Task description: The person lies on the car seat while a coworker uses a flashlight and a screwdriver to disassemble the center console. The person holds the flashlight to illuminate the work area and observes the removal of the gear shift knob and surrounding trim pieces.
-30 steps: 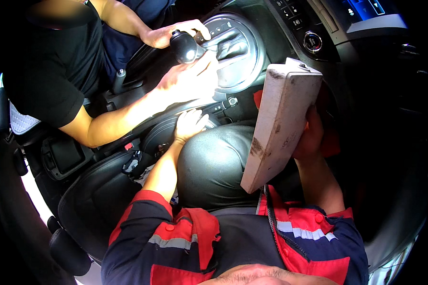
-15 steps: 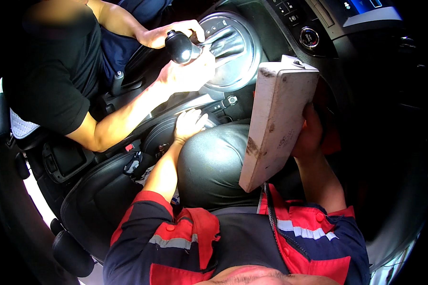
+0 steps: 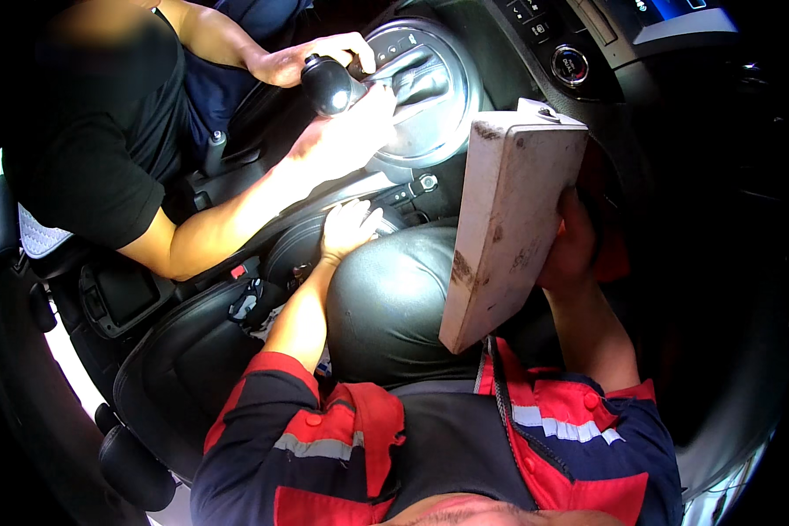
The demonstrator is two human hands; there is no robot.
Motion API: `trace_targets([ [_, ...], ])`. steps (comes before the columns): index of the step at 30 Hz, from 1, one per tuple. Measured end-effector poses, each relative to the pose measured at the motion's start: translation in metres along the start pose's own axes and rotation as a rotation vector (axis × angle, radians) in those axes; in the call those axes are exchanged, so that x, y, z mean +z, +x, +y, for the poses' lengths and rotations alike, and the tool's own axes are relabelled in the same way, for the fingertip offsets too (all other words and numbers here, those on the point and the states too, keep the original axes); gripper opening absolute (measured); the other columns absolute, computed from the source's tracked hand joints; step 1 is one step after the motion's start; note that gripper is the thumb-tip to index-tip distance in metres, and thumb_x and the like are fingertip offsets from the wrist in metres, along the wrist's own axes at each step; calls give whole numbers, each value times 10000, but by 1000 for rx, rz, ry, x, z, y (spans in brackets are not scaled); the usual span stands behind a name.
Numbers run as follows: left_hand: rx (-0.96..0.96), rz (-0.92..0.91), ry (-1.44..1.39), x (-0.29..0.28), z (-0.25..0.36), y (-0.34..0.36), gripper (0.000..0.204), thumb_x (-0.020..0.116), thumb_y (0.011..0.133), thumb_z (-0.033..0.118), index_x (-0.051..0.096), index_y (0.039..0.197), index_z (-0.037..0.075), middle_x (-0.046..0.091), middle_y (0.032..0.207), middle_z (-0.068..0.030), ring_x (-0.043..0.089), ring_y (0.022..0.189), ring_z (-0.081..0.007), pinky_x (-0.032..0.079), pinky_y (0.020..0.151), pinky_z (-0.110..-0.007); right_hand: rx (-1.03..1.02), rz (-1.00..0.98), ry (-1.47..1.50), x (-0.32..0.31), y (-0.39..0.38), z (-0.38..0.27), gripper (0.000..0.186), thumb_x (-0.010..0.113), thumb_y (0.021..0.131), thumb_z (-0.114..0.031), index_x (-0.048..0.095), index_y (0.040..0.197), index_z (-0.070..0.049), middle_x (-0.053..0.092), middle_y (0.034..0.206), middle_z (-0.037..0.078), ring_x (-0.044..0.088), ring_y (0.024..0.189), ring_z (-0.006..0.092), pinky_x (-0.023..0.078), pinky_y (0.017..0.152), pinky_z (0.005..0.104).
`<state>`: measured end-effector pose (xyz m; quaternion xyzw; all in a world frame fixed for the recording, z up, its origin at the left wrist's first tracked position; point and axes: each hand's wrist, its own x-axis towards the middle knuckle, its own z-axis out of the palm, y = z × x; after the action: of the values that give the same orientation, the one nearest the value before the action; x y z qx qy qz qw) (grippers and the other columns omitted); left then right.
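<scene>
My right hand (image 3: 570,237) grips a long pale, dirt-smudged box (image 3: 508,228), held tilted upright over my right leg, with its far end near the centre console. My left hand (image 3: 351,223) lies with fingers apart on the dark seat edge beside my knee (image 3: 377,307), holding nothing. Just beyond it, a co-worker's hands (image 3: 342,131) are at the black gear knob (image 3: 326,86) and the silver shifter surround (image 3: 438,114); the nearer hand is under the knob, the farther one at the surround's left rim.
The co-worker (image 3: 105,149) leans over the console from the left. A dashboard (image 3: 574,66) with buttons and a screen is at upper right. A black seat (image 3: 175,377) is left of me, and an open console compartment (image 3: 118,298) lies behind the co-worker's elbow.
The box has shifted very slightly left and up in the picture. The co-worker's hands have moved a little at the shifter. My left hand stays where it was.
</scene>
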<state>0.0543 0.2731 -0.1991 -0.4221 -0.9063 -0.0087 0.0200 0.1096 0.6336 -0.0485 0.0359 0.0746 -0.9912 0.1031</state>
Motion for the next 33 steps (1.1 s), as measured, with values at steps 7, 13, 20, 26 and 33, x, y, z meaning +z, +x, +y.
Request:
trace_targets([
  [7, 0, 2, 23, 1, 0, -1, 536, 714, 653, 327, 630, 1173, 228, 617, 1171, -72, 576, 1109, -272, 415, 989, -465, 13, 8, 18, 7, 2, -1, 603, 492, 963, -434, 412, 1390, -15, 539, 1338, 146, 547, 1206, 276, 450, 1005, 419],
  [13, -5, -16, 9, -1, 1, 1, 547, 727, 638, 318, 634, 1169, 227, 616, 1176, -73, 573, 1115, -274, 411, 994, -465, 45, 159, -129, 11, 6, 1, 627, 498, 958, -445, 400, 1394, -6, 539, 1333, 164, 556, 1195, 292, 467, 989, 431],
  [20, -7, -25, 6, -1, 1, 1, 541, 717, 647, 325, 630, 1172, 226, 612, 1182, -76, 567, 1125, -276, 404, 1002, -471, 16, -7, 48, 9, 5, -1, 628, 496, 957, -445, 404, 1388, 3, 546, 1321, 176, 568, 1180, 300, 476, 978, 432],
  [26, -8, -12, 2, 1, 1, -1, 532, 701, 656, 333, 625, 1172, 228, 611, 1179, -76, 566, 1124, -277, 402, 1002, -479, 19, 17, -15, 8, 4, -3, 604, 486, 963, -430, 415, 1381, 0, 549, 1318, 174, 569, 1182, 290, 475, 978, 424],
  [33, -12, 0, 2, 1, 1, -1, 533, 701, 651, 327, 625, 1170, 228, 610, 1178, -74, 565, 1126, -276, 400, 1000, -490, 19, 9, 8, 7, 4, -3, 591, 485, 963, -420, 417, 1381, -7, 551, 1319, 165, 564, 1188, 285, 471, 983, 424],
])
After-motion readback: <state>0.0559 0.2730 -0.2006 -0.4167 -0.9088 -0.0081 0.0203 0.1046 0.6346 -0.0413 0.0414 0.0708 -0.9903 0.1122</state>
